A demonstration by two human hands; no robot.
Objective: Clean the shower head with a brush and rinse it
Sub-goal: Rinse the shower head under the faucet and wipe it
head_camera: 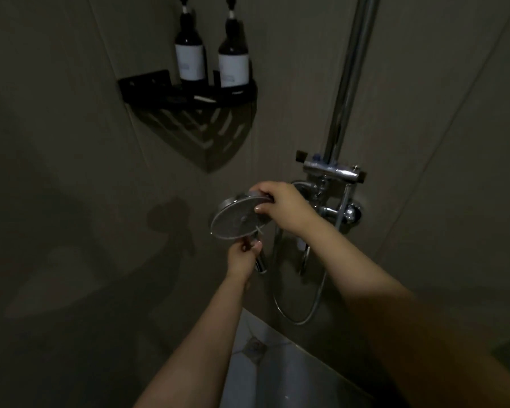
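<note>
The right hand (pixel 280 206) curls over the upper right edge of the round chrome shower head (pixel 238 217), fingers hooked across the rim and the thumb tip laid on the dotted spray face. The left hand (pixel 242 257) sits just below, its fingers and thumb pinching the short chrome handle (pixel 259 260) where it meets the disc. Between the two hands the shower head is held in the air in front of the dim grey tiled wall (pixel 71 172), its spray face tilted toward the camera, just left of the chrome mixer valve (pixel 333 172).

A flexible silver hose (pixel 299 316) loops down from near the handle and swings back up toward the valve. Above the valve a polished chrome riser pipe (pixel 351 78) climbs out of the top of the view. In the wall corner hangs a black slotted metal corner shelf (pixel 186 95), well above and to the left of the hands. Two dark pump bottles with white labels (pixel 190 61) stand side by side on it, close together. Below the forearms, a strip of pale tiled floor (pixel 248 363) shows with a small drain (pixel 255 346) set into it. Whether a brush sits anywhere in the scene cannot be told in the low light.
</note>
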